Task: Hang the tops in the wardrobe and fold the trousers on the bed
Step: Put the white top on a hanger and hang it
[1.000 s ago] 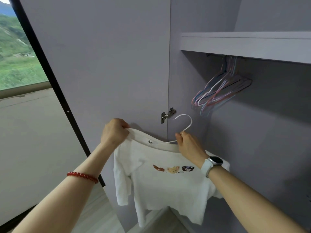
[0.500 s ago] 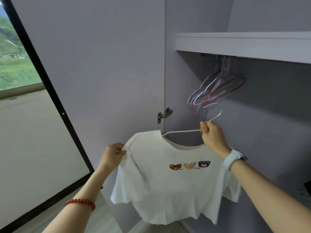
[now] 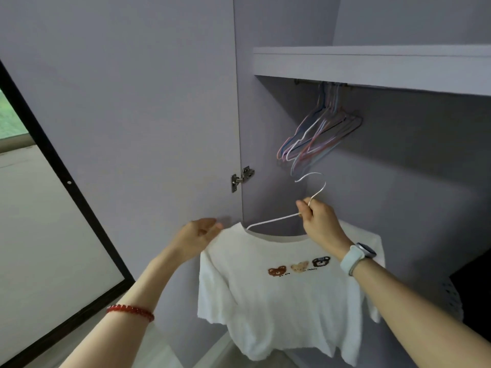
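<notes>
Wardrobe (image 3: 398, 181): empty hangers (image 3: 318, 136) | right hand (image 3: 320, 221) grips hanger (image 3: 273, 221) with top (image 3: 279, 296) | left hand (image 3: 195, 235) open

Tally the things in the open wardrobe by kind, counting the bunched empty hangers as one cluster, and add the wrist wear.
White top: 1
White hanger in the right hand: 1
Cluster of empty hangers: 1
Shelf: 1
Door hinge: 1
Watch: 1
Red bracelet: 1
Total: 7

One white top (image 3: 279, 296), one white hanger (image 3: 273, 221), two hands.
</notes>
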Tool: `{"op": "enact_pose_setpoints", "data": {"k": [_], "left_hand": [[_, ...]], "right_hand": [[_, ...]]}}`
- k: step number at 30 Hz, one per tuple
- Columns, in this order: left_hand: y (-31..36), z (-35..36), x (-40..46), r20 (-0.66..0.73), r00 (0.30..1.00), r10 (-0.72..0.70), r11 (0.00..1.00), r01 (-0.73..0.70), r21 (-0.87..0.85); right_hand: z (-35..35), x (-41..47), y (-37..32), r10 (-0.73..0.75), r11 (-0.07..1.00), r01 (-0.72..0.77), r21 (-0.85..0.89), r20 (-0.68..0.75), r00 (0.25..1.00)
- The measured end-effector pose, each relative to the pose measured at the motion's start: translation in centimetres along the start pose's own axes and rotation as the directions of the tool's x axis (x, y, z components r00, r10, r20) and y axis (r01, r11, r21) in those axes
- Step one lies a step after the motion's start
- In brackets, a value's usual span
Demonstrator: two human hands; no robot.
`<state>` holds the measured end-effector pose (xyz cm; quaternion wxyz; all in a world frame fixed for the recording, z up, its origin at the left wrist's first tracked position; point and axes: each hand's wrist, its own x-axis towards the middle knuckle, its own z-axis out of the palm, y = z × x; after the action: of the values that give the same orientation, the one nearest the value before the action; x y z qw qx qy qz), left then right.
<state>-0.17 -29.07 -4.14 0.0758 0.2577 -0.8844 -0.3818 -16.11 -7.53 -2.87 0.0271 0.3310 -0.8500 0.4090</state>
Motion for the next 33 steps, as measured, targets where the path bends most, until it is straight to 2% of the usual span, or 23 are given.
{"op": "enact_pose_setpoints", "data": {"k": [2, 5, 8, 11, 14, 16, 18, 19, 20, 23, 25, 27, 28, 30, 31, 33], "left_hand": [[0.0, 0.4, 0.2, 0.047, 0.998, 0.047, 0.998, -0.048, 0.032], [0.1, 0.9, 0.2, 0.012, 0.989, 0.145, 0.988, -0.144, -0.048], [0.3, 1.6, 0.2, 0.044, 0.977, 0.208, 0.978, -0.209, 0.015], [0.1, 1.9, 0.0, -0.036, 0.981, 0.191, 0.979, -0.187, 0.082], [1.0, 2.0, -1.1, -0.17, 0.954, 0.245, 0.967, -0.228, 0.117], [1.5, 2.1, -1.5, -0.171, 0.928, 0.33, 0.919, -0.276, 0.281], [1.9, 2.1, -1.8, -0.025, 0.941, 0.337, 0.82, -0.281, 0.498], [2.1, 2.2, -1.8, 0.052, 0.95, 0.307, 0.784, -0.283, 0.552], [2.4, 2.2, -1.8, 0.099, 0.95, 0.296, 0.793, -0.302, 0.529], [3.3, 2.8, -1.7, 0.136, 0.927, 0.351, 0.899, -0.374, 0.228], [2.7, 2.9, -1.5, 0.061, 0.927, 0.37, 0.916, -0.375, 0.145], [1.8, 2.8, -1.6, -0.048, 0.923, 0.381, 0.918, -0.372, 0.137], [1.4, 2.7, -1.6, -0.092, 0.915, 0.394, 0.913, -0.377, 0.158], [0.5, 2.3, -1.8, -0.153, 0.895, 0.419, 0.902, -0.39, 0.188], [0.3, 1.9, -1.8, -0.178, 0.886, 0.427, 0.898, -0.392, 0.202], [-0.1, 1.2, -1.8, -0.23, 0.869, 0.437, 0.893, -0.39, 0.225]], "right_hand": [[-0.4, 0.0, -0.3, -0.024, 1.0, 0.024, 0.003, -0.019, 1.0], [-0.6, -0.1, -0.3, -0.026, 1.0, 0.026, 0.003, -0.034, 0.999], [-0.6, -0.6, 0.0, -0.014, 1.0, 0.014, 0.001, -0.023, 1.0], [-0.7, -0.9, -0.2, -0.002, 1.0, 0.002, -0.024, -0.009, 1.0], [-0.8, -0.8, -0.6, 0.005, 0.999, -0.005, -0.053, 0.009, 1.0], [-0.6, -0.8, -0.9, 0.002, 0.998, -0.001, -0.056, 0.018, 1.0], [-0.2, -1.1, -1.1, 0.003, 0.999, -0.001, -0.053, 0.036, 0.999], [0.1, -1.3, -1.3, 0.001, 0.999, 0.002, -0.038, 0.054, 0.999], [0.4, -1.6, -1.7, -0.012, 1.0, 0.013, -0.015, 0.073, 0.997], [1.1, -2.1, -2.7, -0.054, 0.996, 0.046, 0.072, 0.111, 0.992], [0.9, -2.1, -2.9, -0.067, 0.986, 0.044, 0.159, 0.142, 0.988], [0.0, -2.1, -2.2, -0.063, 0.964, 0.019, 0.264, 0.157, 0.986], [-0.7, -1.9, -1.3, -0.066, 0.965, 0.031, 0.262, 0.127, 0.99], [-2.1, -1.5, 1.8, -0.026, 0.998, 0.022, 0.062, 0.063, 0.998], [-2.7, -1.4, 3.5, 0.041, 0.994, -0.033, -0.1, 0.082, 0.996], [-3.3, -1.1, 6.4, 0.237, 0.919, -0.167, -0.356, 0.164, 0.958]]}}
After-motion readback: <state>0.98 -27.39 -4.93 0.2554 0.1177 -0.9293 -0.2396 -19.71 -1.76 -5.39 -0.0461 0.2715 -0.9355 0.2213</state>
